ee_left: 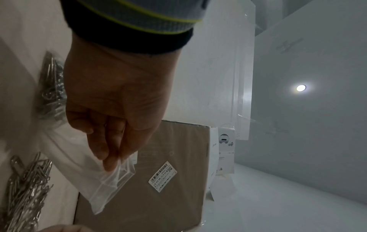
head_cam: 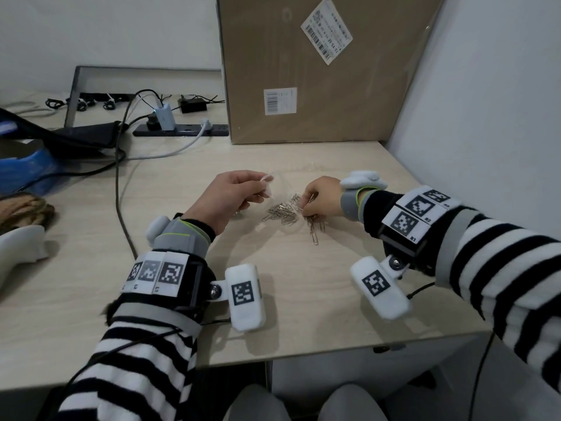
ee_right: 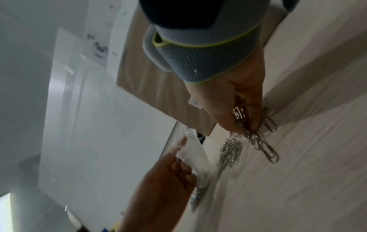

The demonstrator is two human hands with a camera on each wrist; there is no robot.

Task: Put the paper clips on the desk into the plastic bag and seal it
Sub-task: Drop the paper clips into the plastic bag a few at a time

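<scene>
A big brown cardboard box [head_cam: 318, 68] was stood at the back of the pale wooden bench [head_cam: 334, 299], against the wall, likely so that the front was left free for work. A black power strip [head_cam: 182, 129] with plugs and cables was laid to the left of the box, well away from the hands.

The small clear plastic bag [ee_left: 107, 180] was held up above the bench by the left hand [head_cam: 233, 197]. Its top edge was pinched between the thumb and the curled fingers [ee_left: 111, 150], and the rest of it was let hang down to the bench. It was probably held this way so that its mouth stayed up and could be filled. Some clips [ee_left: 52, 87] could be seen bunched inside the lower part of the bag.

A heap of silver metal paper clips [head_cam: 280, 211] was left on the bench between the two hands, just beside the bag, so the way to the bag was short.

A bunch of clips [ee_right: 256, 139] was gripped by the curled fingers of the right hand [head_cam: 321, 197], and a few were left dangling down to the bench. They seemed to be gathered up ready for the bag. The bag was not yet sealed.
</scene>
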